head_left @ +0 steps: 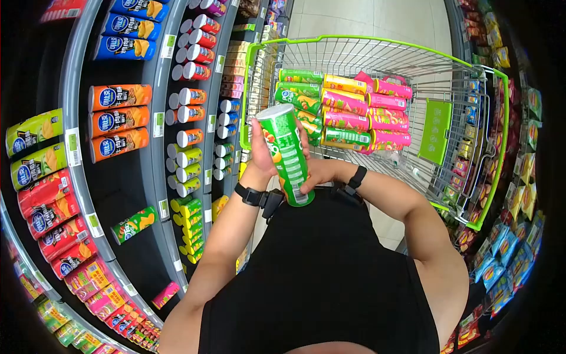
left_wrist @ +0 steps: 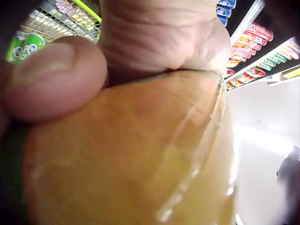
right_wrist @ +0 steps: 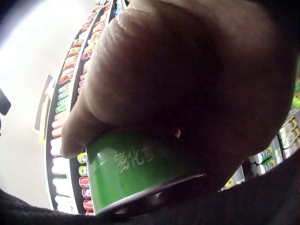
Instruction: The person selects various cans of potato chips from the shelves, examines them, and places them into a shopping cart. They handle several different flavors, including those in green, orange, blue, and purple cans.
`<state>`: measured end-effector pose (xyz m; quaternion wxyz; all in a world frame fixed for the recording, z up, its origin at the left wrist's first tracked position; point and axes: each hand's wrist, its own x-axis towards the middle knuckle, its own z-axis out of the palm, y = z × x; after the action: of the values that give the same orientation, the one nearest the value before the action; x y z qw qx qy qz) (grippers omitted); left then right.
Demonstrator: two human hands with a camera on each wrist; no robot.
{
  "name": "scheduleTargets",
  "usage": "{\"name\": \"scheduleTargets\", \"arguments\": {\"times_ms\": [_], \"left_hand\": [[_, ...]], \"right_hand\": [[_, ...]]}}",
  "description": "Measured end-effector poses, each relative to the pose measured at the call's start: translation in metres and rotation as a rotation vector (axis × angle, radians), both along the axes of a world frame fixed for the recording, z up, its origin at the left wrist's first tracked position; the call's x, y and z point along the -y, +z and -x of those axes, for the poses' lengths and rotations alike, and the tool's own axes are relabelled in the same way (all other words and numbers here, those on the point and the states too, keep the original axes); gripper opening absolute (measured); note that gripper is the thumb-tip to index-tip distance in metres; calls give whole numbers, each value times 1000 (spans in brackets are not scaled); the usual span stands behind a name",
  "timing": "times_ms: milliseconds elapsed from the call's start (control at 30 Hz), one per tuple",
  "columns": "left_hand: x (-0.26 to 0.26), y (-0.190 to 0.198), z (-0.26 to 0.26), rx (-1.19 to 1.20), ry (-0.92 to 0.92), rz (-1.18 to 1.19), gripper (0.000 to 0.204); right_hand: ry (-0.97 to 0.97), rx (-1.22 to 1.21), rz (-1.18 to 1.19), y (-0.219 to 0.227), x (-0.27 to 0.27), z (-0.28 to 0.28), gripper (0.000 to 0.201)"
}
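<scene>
Both hands hold one green canister of potato chips (head_left: 284, 154), tilted in front of the chest with its white lid toward the top of the head view. My left hand (head_left: 263, 148) grips the upper part, with fingertips showing past the far side. Lower down, my right hand (head_left: 320, 171) grips near the base, its thumb lying across the printed label. In the left wrist view, the thumb (left_wrist: 56, 77) presses against the canister's orange-yellow picture. The right wrist view shows the green bottom end (right_wrist: 136, 164) below the palm.
A green-rimmed shopping cart (head_left: 377, 38) stands ahead, carrying rows of green, yellow and pink canisters (head_left: 345, 101). Shelves on the left hold orange canisters (head_left: 121, 118), blue canisters (head_left: 127, 47) and a lone green canister (head_left: 134, 225). Bagged snacks (head_left: 501, 259) line the right side.
</scene>
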<state>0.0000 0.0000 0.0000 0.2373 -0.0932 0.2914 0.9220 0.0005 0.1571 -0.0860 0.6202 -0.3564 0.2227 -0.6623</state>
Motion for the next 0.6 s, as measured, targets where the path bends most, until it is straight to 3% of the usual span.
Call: {"name": "scheduleTargets", "arguments": {"times_ms": [367,467,567,600], "left_hand": [[6,-6,-10,25,6,-35,100],[2,-2,-8,56,24,66,101],[5,-12,-8,219,110,47,100],[12,-28,-7,241,138,-5,97]], "right_hand": [[-25,1,-91,-5,2,-11,59],[-47,10,-87,-5,1,-11,57],[-119,226,-199,-11,2,-24,53],[-127,410,-238,-3,2,-23,48]]}}
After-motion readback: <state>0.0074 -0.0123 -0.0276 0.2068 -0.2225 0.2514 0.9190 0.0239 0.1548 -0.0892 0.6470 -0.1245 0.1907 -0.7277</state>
